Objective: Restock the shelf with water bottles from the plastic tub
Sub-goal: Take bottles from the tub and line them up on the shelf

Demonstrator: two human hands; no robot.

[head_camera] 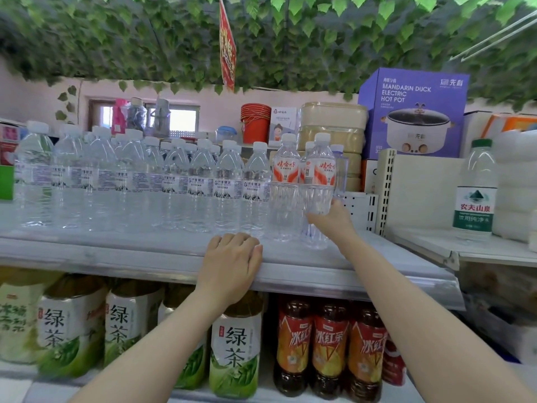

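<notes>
My right hand [332, 221] grips the base of a clear water bottle with a red and white label [319, 173], held a little above the shelf [145, 248] at the right end of the row. A matching red-label bottle [286, 181] stands just left of it. Rows of clear water bottles with white and blue labels [200, 184] fill the shelf to the left. My left hand [232, 263] rests palm down on the shelf's front edge, fingers curled over it, holding no bottle. The plastic tub is out of view.
Green tea bottles [235, 347] and dark iced tea bottles [329, 347] stand on the lower shelf. A large green-label water bottle [476, 190] stands on the neighbouring shelf at right. A purple hot pot box [412, 112] and beige containers [332, 126] sit behind.
</notes>
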